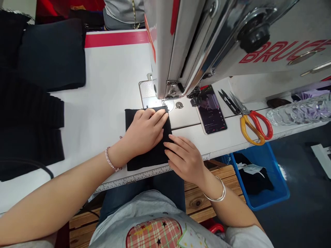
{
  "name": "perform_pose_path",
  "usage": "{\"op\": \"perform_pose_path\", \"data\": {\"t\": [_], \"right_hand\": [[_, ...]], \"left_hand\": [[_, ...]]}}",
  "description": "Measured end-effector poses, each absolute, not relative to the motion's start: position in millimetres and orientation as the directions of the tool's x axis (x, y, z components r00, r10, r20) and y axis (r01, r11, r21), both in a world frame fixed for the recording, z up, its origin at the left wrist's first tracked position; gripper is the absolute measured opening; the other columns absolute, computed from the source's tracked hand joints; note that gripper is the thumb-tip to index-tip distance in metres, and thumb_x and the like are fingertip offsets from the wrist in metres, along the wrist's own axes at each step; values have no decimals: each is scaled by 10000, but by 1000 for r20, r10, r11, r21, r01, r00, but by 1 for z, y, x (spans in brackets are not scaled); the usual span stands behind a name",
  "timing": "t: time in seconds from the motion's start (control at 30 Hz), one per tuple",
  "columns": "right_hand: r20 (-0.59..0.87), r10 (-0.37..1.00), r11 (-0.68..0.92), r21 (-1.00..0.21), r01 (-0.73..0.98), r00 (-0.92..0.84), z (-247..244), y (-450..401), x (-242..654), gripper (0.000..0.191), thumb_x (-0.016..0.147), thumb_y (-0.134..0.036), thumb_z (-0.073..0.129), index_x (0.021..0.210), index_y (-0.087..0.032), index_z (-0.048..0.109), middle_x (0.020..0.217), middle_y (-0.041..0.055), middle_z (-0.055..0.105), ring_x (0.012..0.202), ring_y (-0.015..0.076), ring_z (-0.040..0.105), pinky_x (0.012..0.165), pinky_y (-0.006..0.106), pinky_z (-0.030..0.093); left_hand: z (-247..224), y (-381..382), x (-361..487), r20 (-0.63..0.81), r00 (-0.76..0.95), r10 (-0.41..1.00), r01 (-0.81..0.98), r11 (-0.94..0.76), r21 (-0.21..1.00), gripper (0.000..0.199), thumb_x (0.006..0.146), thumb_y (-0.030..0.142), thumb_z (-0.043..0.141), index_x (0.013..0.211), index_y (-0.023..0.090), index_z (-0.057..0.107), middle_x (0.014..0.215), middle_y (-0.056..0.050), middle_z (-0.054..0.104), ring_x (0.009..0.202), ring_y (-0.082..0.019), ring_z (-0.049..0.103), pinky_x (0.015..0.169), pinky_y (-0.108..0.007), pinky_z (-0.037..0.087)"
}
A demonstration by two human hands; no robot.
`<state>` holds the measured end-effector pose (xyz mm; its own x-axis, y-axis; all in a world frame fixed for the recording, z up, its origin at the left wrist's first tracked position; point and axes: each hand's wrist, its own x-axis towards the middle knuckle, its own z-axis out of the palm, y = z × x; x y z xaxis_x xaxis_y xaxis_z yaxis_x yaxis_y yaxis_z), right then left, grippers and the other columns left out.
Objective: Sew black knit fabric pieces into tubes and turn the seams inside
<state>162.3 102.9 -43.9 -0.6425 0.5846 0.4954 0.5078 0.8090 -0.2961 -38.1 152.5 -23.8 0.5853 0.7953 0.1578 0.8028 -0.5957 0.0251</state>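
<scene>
Left fingers [155, 117] and right fingers [179, 146] are lying flat and together, no pinching, just pressing down a black cloth [144, 162] right under them on the white tabletop [108, 103]. Sewing machine plate [181, 113] sits just past the left fingertips, scissors [254, 127] further off to the right.

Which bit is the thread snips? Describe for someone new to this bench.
Find the silver sewing machine with red lettering, then look along the white table to the right of its foot, past the phone. The thread snips lie there, small and black-handled. Unlike the big scissors beside them, they have no finger loops.
</scene>
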Motion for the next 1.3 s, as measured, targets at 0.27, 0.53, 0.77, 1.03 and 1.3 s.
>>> {"op": "perform_pose_path", "data": {"t": [0.27,0.53,0.77,1.03,1.3], "right_hand": [[503,592,804,-318,501,-630,-44,109,160,146,874,-97,544,941,-138,667,1089,93,734,1201,283,609,981,429,518],[500,601,797,-324,509,-624,-45,109,160,146,872,-92,552,946,-144,667,1097,91,733,1209,283,605,987,431,515],[507,598,799,-328,503,-620,-45,110,160,148,853,-72,565,939,-138,666,1082,99,736,1194,289,615,966,430,526],[499,604,796,-332,506,-621,-45,109,159,150,855,-74,563,939,-143,667,1096,98,733,1205,285,607,972,428,524],[496,606,794,-342,502,-622,-45,109,160,159,853,-73,562,939,-149,673,1101,100,730,1224,278,593,977,431,523]], "left_hand": [[-26,157,-39,189,574,796,812,-583,-10,452,942,259,385,1335,73,511,1334,-164,558,1019,-312,514,820,-468,405],[-27,158,-39,197,566,801,817,-576,-5,457,942,264,388,1339,74,509,1332,-160,560,1015,-312,510,819,-473,403],[-27,158,-39,201,560,803,820,-572,1,458,943,263,383,1338,71,512,1326,-161,566,1012,-314,512,803,-471,402],[-27,158,-39,194,559,806,819,-573,21,464,943,262,384,1347,73,508,1331,-167,563,1025,-318,513,817,-478,397],[-27,158,-39,190,558,808,818,-574,40,462,941,257,374,1347,85,511,1336,-166,563,1037,-320,515,823,-481,394]]}}
